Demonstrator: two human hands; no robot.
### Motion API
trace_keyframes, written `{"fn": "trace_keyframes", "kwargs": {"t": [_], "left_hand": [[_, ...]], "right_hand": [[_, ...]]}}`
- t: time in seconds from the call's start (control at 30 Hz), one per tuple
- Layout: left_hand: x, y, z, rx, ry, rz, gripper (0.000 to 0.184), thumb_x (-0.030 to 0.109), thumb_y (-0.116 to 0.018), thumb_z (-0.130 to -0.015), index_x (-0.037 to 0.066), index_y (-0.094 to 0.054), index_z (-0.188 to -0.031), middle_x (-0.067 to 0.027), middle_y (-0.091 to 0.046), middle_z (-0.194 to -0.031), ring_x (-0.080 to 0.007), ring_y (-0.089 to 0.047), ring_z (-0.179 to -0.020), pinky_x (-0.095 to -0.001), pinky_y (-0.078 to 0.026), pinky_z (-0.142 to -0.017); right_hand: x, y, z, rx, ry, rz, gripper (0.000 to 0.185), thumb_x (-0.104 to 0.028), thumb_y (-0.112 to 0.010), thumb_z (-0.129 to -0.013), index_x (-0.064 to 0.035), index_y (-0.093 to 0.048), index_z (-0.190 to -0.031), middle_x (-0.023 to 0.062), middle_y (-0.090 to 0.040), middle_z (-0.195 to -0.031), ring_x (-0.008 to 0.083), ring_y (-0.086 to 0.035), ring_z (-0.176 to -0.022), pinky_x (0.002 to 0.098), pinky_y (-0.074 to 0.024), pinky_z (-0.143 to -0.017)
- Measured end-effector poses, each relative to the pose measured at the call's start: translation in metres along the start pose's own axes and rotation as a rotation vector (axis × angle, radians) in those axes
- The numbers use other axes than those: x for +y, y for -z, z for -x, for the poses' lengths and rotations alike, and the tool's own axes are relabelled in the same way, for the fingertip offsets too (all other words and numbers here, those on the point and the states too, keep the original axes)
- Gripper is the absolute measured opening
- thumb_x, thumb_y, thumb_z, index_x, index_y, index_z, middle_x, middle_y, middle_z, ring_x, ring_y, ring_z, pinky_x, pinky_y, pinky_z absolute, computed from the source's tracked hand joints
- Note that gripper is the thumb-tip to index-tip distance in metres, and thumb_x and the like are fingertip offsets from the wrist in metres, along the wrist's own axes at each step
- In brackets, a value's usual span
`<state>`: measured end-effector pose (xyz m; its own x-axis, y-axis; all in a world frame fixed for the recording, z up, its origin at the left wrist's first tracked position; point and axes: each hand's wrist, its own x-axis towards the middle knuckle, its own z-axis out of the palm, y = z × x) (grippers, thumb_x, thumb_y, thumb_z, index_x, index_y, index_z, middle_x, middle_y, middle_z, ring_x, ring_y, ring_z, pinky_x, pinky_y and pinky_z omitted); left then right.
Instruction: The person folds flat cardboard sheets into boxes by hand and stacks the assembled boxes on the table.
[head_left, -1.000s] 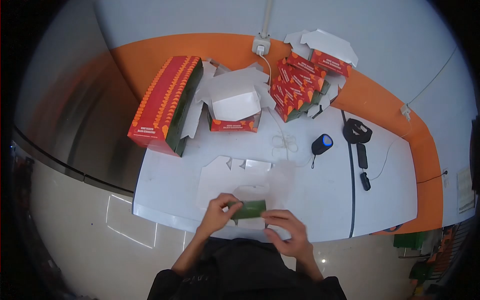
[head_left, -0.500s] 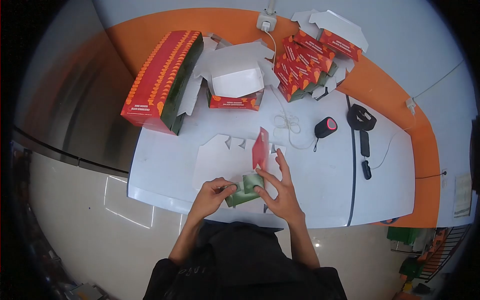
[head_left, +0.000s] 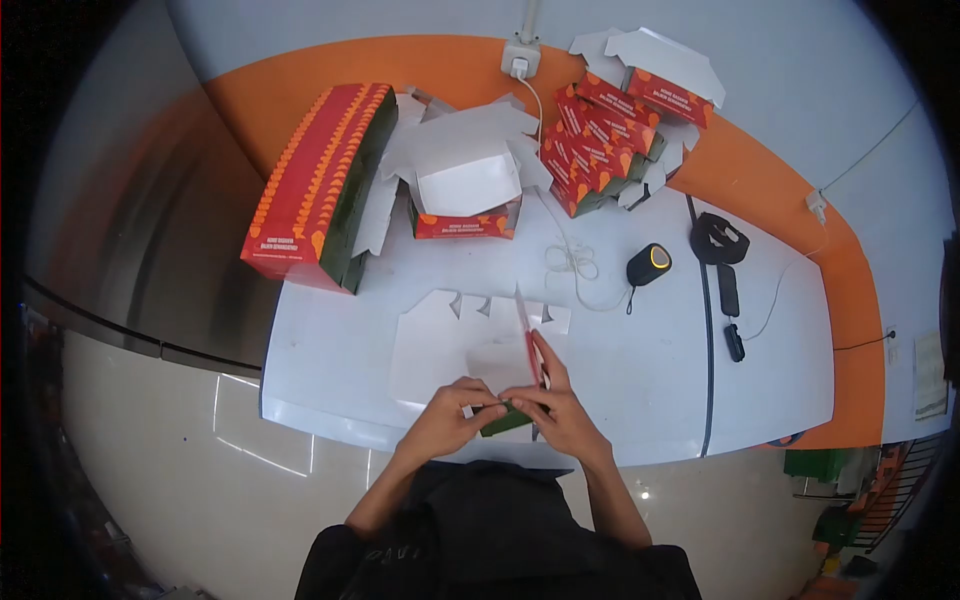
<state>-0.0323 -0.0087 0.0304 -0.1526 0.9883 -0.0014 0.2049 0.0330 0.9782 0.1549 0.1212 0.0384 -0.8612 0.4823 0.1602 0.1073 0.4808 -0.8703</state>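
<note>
A partly folded carton (head_left: 430,348), white inside, lies on the white table near its front edge. Its green side (head_left: 508,421) faces me, and a red flap (head_left: 531,350) stands upright at its right. My left hand (head_left: 450,418) pinches the top of the green side at the left. Close beside it, my right hand (head_left: 560,408) grips the carton's near right corner, its thumb by the left hand's fingertips and its other fingers along the red flap. The hands hide part of the fold between them.
At the back left stands a long red box (head_left: 315,185). Beside it is an open white-lined box (head_left: 465,190). Several stacked red boxes (head_left: 600,140) sit back right. A black speaker (head_left: 649,264), cable, tape roll (head_left: 719,238) and small black devices lie right.
The green flap under my right hand has folded down toward the green side. Both hands have come together at that corner, and the red flap now stands edge-on. The camera view has shifted slightly.
</note>
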Motion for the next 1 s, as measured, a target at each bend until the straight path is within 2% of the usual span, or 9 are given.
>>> {"fn": "trace_keyframes", "kwargs": {"t": [0.23, 0.37, 0.43, 0.6, 0.7, 0.8, 0.87, 0.9, 1.0], "left_hand": [[0.086, 0.042, -0.029, 0.417, -0.227, -0.198, 0.010, 0.004, -0.080, -0.085, 0.001, -0.078, -0.094, -0.0105, -0.070, -0.087, -0.0262, -0.065, -0.085, -0.0369, -0.051, -0.079], [0.147, 0.097, -0.132, 0.633, -0.483, -0.663, 0.010, 0.010, -0.076, -0.088, 0.000, -0.076, -0.090, -0.0149, -0.068, -0.084, -0.0318, -0.064, -0.080, -0.0387, -0.050, -0.075], [0.173, 0.127, -0.202, 0.762, -0.526, -0.779, 0.021, 0.020, -0.073, -0.091, 0.000, -0.077, -0.092, -0.0169, -0.070, -0.087, -0.0335, -0.066, -0.085, -0.0436, -0.050, -0.076], [0.176, 0.183, -0.339, 0.623, -0.343, -0.883, 0.050, 0.039, -0.072, -0.092, 0.008, -0.069, -0.132, -0.0212, -0.064, -0.134, -0.0436, -0.055, -0.128, -0.0491, -0.048, -0.106], [0.142, 0.173, -0.340, 0.721, -0.666, -1.134, 0.058, 0.037, -0.072, -0.094, 0.007, -0.060, -0.142, -0.0209, -0.058, -0.144, -0.0419, -0.053, -0.136, -0.0438, -0.042, -0.114], [0.087, 0.142, -0.279, 0.258, -0.701, -0.643, 0.051, 0.022, -0.075, -0.093, 0.006, -0.060, -0.139, -0.0198, -0.059, -0.142, -0.0365, -0.053, -0.136, -0.0491, -0.038, -0.117], [0.032, 0.098, -0.202, 0.018, -0.206, -0.292, 0.042, 0.015, -0.078, -0.089, 0.006, -0.065, -0.128, -0.0140, -0.065, -0.132, -0.0333, -0.057, -0.130, -0.0440, -0.042, -0.112], [-0.014, 0.079, -0.169, -0.090, -0.442, -0.487, 0.037, 0.019, -0.079, -0.089, 0.008, -0.068, -0.123, -0.0125, -0.066, -0.129, -0.0322, -0.060, -0.124, -0.0431, -0.044, -0.109], [-0.094, -0.005, -0.053, -0.490, -0.246, -0.463, 0.059, 0.038, -0.081, -0.085, 0.011, -0.064, -0.135, -0.0140, -0.061, -0.138, -0.0346, -0.053, -0.134, -0.0489, -0.038, -0.115]], "right_hand": [[-0.024, 0.015, 0.027, 0.571, 0.174, -0.203, 0.046, -0.007, -0.069, -0.094, 0.0015, -0.062, -0.139, 0.0274, -0.023, -0.167, 0.0385, -0.032, -0.152, 0.0520, -0.0328, -0.120], [-0.012, 0.019, 0.032, 0.660, -0.064, -0.261, 0.062, -0.001, -0.066, -0.094, 0.0020, -0.045, -0.152, 0.0237, -0.034, -0.162, 0.0351, -0.045, -0.144, 0.0473, -0.0439, -0.113], [0.000, 0.015, 0.039, 0.622, -0.220, -0.238, 0.068, 0.001, -0.066, -0.094, 0.0016, -0.038, -0.155, 0.0220, -0.038, -0.160, 0.0338, -0.050, -0.140, 0.0449, -0.0483, -0.109], [0.024, -0.009, 0.067, 0.518, -0.361, -0.159, 0.079, -0.005, -0.071, -0.093, 0.0005, -0.028, -0.159, 0.0228, -0.042, -0.157, 0.0351, -0.055, -0.134, 0.0450, -0.0500, -0.107], [0.034, -0.026, 0.086, 0.476, -0.465, -0.134, 0.084, -0.009, -0.073, -0.092, -0.0003, -0.025, -0.160, 0.0243, -0.042, -0.156, 0.0368, -0.056, -0.132, 0.0469, -0.0489, -0.107], [0.069, -0.037, 0.104, 0.430, -0.510, 0.044, 0.094, -0.017, -0.079, -0.089, -0.0040, -0.022, -0.162, 0.0292, -0.041, -0.154, 0.0418, -0.050, -0.135, 0.0521, -0.0441, -0.110], [0.078, -0.041, 0.113, 0.351, -0.613, 0.209, 0.097, -0.020, -0.083, -0.085, -0.0017, -0.024, -0.160, 0.0314, -0.039, -0.152, 0.0469, -0.046, -0.136, 0.0511, -0.0423, -0.112], [0.079, -0.045, 0.114, 0.309, -0.667, 0.292, 0.098, -0.022, -0.084, -0.084, -0.0006, -0.026, -0.159, 0.0325, -0.039, -0.152, 0.0494, -0.044, -0.136, 0.0506, -0.0414, -0.114], [0.075, -0.050, 0.115, 0.159, -0.714, 0.342, 0.106, -0.025, -0.090, -0.076, -0.0078, -0.028, -0.160, 0.0326, -0.039, -0.149, 0.0509, -0.042, -0.135, 0.0539, -0.0442, -0.109]]}}
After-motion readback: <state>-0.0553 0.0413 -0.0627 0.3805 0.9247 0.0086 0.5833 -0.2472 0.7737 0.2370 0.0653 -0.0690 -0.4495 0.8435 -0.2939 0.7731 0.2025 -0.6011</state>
